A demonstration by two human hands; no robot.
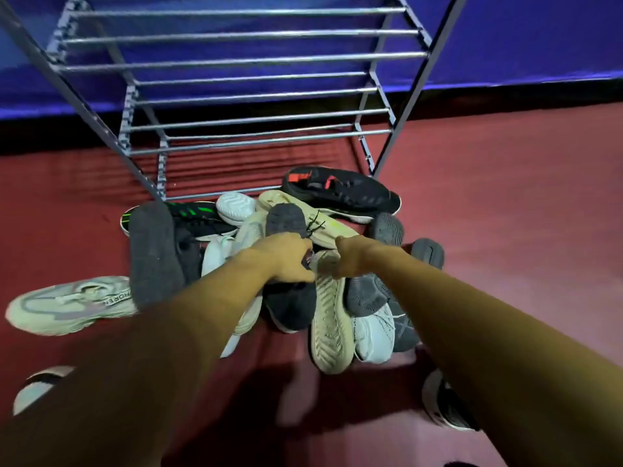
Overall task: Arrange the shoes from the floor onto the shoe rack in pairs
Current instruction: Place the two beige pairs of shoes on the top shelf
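A heap of several shoes lies on the red floor in front of the metal shoe rack (242,62), whose bars hold nothing. My left hand (286,259) grips a black shoe (291,306) in the middle of the heap. My right hand (350,259) grips a cream shoe (330,328) lying sole-up beside it. Around them lie a black shoe with red marks (340,192), a black shoe with green stripes (195,215), a dark grey sole (151,254) and white shoes (374,335).
A pale green sneaker (70,305) lies apart at the left. Another pale shoe (37,389) sits at the lower left, and a dark shoe (445,402) at the lower right. A blue wall stands behind the rack. Red floor stretches to the right.
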